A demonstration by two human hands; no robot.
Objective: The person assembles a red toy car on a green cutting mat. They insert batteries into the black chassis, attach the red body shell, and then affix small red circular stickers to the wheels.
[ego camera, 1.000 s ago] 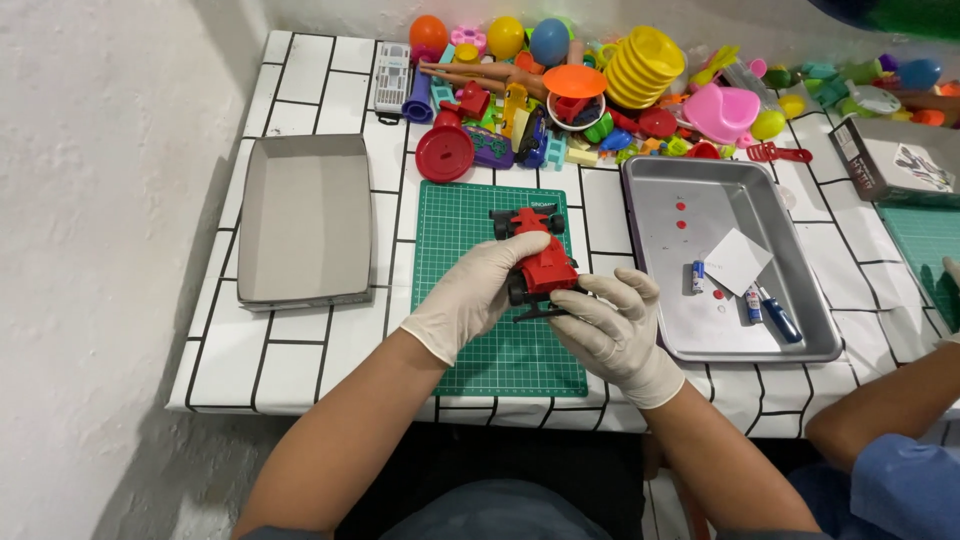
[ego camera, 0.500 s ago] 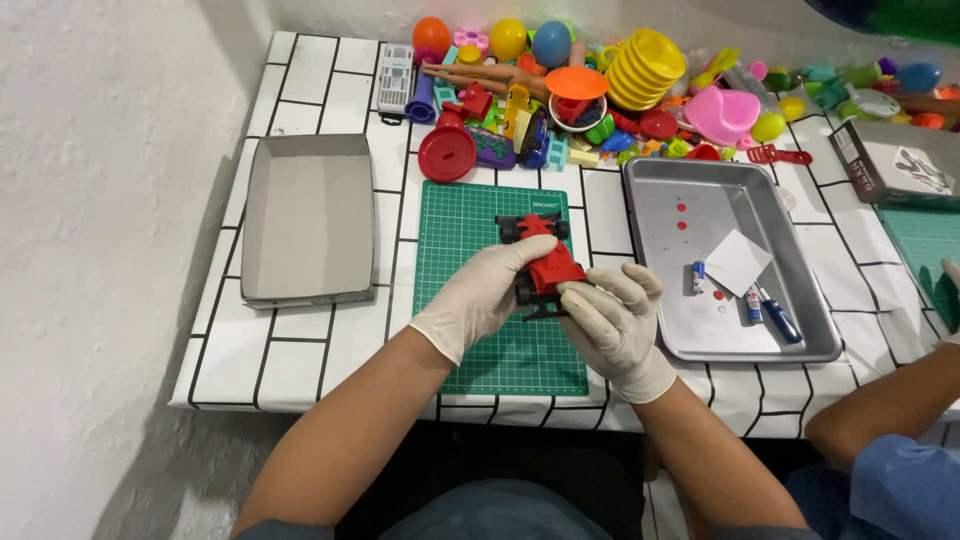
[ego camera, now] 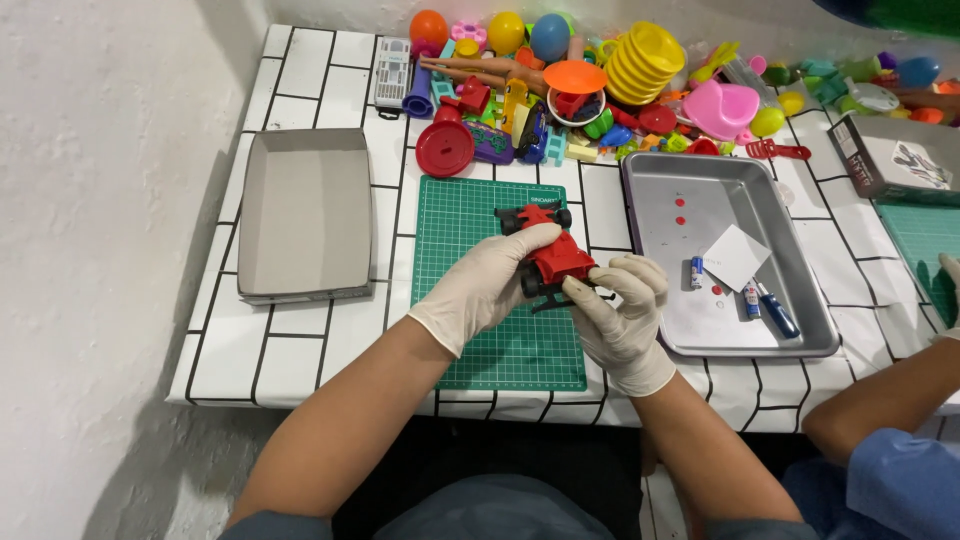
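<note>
red toy car (ego camera: 548, 252) barely shifted, left hand (ego camera: 490, 282) and right hand (ego camera: 618, 318) still gripping

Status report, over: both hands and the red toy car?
Left hand and right hand both grip red toy car. Car above green mat. Nothing obstructing.

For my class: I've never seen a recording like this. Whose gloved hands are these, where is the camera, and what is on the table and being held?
The camera sits on a person's head, looking down at their own gloved hands. The left hand and right hand together hold a red toy car above a green cutting mat. On the tiled table lie a grey cardboard tray, a metal tray with a screwdriver and a paper slip, and a pile of colourful toys. At the right edge is another person's arm.
</note>
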